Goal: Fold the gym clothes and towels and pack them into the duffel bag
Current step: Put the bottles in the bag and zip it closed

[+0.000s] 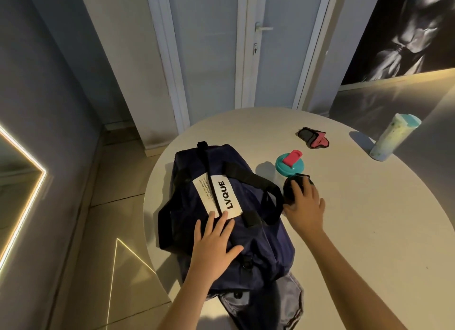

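Nearby, a shaker bottle (288,166) crowds the duffel bag (258,233).

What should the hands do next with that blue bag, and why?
Probably lift the dark thing and bring it over to the bag. The right hand already rests on it beside the bottle, while the left hand lies flat on the bag, steadying it. The bag looks closed on top, so it would likely need opening first.

Dark object (295,185) half hidden under right hand (304,206); small label print (205,189) unreadable.
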`<state>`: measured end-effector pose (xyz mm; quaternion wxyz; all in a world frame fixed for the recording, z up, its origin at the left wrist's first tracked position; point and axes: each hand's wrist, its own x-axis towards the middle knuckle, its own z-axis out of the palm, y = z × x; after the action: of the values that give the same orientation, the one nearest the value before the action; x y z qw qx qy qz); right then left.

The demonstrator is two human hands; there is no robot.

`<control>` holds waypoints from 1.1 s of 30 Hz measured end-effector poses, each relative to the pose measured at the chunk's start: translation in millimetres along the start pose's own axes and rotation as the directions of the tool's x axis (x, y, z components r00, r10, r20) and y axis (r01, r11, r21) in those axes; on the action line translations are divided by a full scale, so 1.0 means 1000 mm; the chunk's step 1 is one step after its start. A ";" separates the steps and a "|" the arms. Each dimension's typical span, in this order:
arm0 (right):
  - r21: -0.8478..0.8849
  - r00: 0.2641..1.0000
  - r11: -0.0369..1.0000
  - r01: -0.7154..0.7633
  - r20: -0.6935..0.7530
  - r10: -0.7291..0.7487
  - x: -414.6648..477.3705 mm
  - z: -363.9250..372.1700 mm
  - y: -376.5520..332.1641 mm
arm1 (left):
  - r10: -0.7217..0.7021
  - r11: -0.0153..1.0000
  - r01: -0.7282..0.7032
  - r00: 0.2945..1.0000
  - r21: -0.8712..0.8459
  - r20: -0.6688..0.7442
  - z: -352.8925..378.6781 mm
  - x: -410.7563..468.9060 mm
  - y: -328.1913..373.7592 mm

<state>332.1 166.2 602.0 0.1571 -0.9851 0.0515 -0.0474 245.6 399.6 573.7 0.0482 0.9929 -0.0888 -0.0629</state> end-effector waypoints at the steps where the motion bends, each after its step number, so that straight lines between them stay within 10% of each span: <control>1: -0.030 0.998 0.999 -0.040 0.040 0.041 0.005 0.000 0.005 | -0.015 1.000 0.015 1.000 0.006 0.007 0.001 -0.002 0.000; 8: -0.104 0.968 0.995 -0.015 0.247 0.040 0.043 0.002 0.026 | -0.037 0.998 0.040 0.997 0.042 -0.065 0.000 -0.017 0.008; 18: -0.320 0.984 0.945 0.071 0.177 -0.014 0.044 -0.012 0.043 | 0.002 0.995 0.003 0.999 0.100 -0.051 0.017 -0.043 0.013; 30: -0.159 0.970 0.987 -0.016 0.238 0.055 0.002 -0.016 0.054 | -0.058 0.993 0.067 0.994 0.093 -0.098 0.033 -0.063 0.019; 33: 0.123 0.960 0.990 -0.074 0.277 0.037 -0.012 -0.014 0.059 | -0.041 0.989 0.059 0.991 0.139 -0.128 0.038 -0.061 0.017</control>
<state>313.3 107.8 595.7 0.2289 -0.9678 0.0537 0.0904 178.4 390.5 545.2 -0.0191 0.9977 -0.0651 0.0048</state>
